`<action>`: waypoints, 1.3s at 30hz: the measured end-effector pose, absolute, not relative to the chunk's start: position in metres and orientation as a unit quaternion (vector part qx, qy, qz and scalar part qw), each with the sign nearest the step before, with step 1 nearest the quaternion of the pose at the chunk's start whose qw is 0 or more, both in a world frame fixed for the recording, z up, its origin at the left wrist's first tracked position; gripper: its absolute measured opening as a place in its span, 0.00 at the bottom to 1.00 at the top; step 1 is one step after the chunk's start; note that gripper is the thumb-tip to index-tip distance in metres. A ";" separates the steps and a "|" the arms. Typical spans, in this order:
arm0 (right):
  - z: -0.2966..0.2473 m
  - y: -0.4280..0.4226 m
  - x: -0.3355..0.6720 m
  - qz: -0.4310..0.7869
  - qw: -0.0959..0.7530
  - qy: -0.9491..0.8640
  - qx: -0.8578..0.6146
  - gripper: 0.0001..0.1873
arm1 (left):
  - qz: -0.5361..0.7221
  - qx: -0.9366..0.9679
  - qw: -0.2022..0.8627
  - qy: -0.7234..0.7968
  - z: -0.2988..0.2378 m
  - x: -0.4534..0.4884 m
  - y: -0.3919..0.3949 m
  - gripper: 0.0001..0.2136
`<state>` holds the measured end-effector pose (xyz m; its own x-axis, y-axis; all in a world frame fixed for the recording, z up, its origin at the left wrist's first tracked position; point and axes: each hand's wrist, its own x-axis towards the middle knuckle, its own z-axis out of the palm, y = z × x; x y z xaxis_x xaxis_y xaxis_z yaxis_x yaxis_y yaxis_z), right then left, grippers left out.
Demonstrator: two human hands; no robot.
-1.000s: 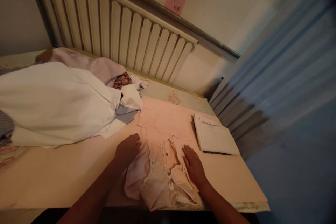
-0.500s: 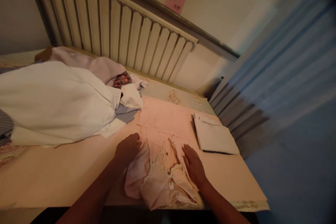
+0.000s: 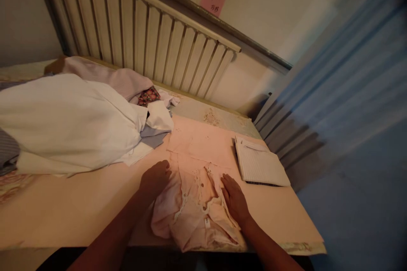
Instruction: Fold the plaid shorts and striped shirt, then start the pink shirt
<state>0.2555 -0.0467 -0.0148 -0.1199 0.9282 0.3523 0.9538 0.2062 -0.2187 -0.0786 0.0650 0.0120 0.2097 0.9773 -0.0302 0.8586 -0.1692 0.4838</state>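
A pink blouse (image 3: pixel 193 224) with pale scalloped lace trim and buttons lies in front of me, its neck opening and small label toward the near table edge. Its far part (image 3: pixel 203 142) is laid flat, with a straight edge running across it. My left hand (image 3: pixel 155 178) is at the blouse's left side, fingers bent and closed at the cloth. At the right side, my right hand (image 3: pixel 235 200) has its bent fingers on the garment's edge; the fingertips are partly hidden against the fabric.
A heap of clothes with a large white garment (image 3: pixel 70 123) on top covers the left. A folded pale striped garment (image 3: pixel 262 163) lies to the right on the pink-covered table (image 3: pixel 92 220). Behind stands a radiator (image 3: pixel 152 42); a blue curtain (image 3: pixel 343 135) hangs at right.
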 end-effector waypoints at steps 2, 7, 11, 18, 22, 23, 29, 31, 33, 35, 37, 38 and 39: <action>-0.016 -0.046 0.256 -0.030 0.210 -0.747 -0.630 0.21 | 0.156 0.745 0.208 0.615 0.011 -0.080 0.063 0.05; -0.018 -0.045 0.258 -0.030 0.221 -0.746 -0.627 0.21 | 0.220 0.714 0.227 0.625 0.006 -0.084 0.049 0.09; -0.020 -0.046 0.261 -0.026 0.249 -0.748 -0.615 0.21 | 0.280 0.688 0.244 0.623 0.005 -0.085 0.029 0.10; -0.022 -0.050 0.265 0.075 0.372 -0.677 -0.631 0.20 | 0.299 0.663 0.278 0.627 0.008 -0.094 -0.013 0.10; -0.018 -0.075 0.262 0.146 0.449 -0.588 -0.656 0.19 | 0.311 0.688 0.252 0.605 0.011 -0.093 -0.049 0.11; -0.016 -0.085 0.261 0.157 0.455 -0.579 -0.658 0.18 | 0.318 0.695 0.242 0.597 0.012 -0.091 -0.060 0.11; 0.008 -0.148 0.264 0.102 0.432 -0.668 -0.597 0.14 | 0.346 0.784 0.171 0.486 0.011 -0.078 -0.109 0.12; 0.012 -0.161 0.264 0.072 0.399 -0.727 -0.554 0.17 | 0.340 0.821 0.142 0.437 0.011 -0.076 -0.114 0.14; 0.012 -0.170 0.262 0.055 0.359 -0.773 -0.521 0.22 | 0.322 0.846 0.117 0.408 0.012 -0.074 -0.115 0.15; 0.008 -0.174 0.257 0.043 0.331 -0.795 -0.507 0.24 | 0.299 0.866 0.096 0.390 0.015 -0.071 -0.112 0.16; 0.004 -0.173 0.251 0.029 0.319 -0.798 -0.511 0.20 | 0.266 0.881 0.076 0.383 0.018 -0.068 -0.109 0.14; 0.002 -0.171 0.248 0.020 0.316 -0.796 -0.516 0.16 | 0.249 0.887 0.065 0.383 0.019 -0.066 -0.106 0.13; 0.001 -0.169 0.246 0.011 0.313 -0.794 -0.521 0.11 | 0.234 0.891 0.051 0.385 0.019 -0.065 -0.104 0.11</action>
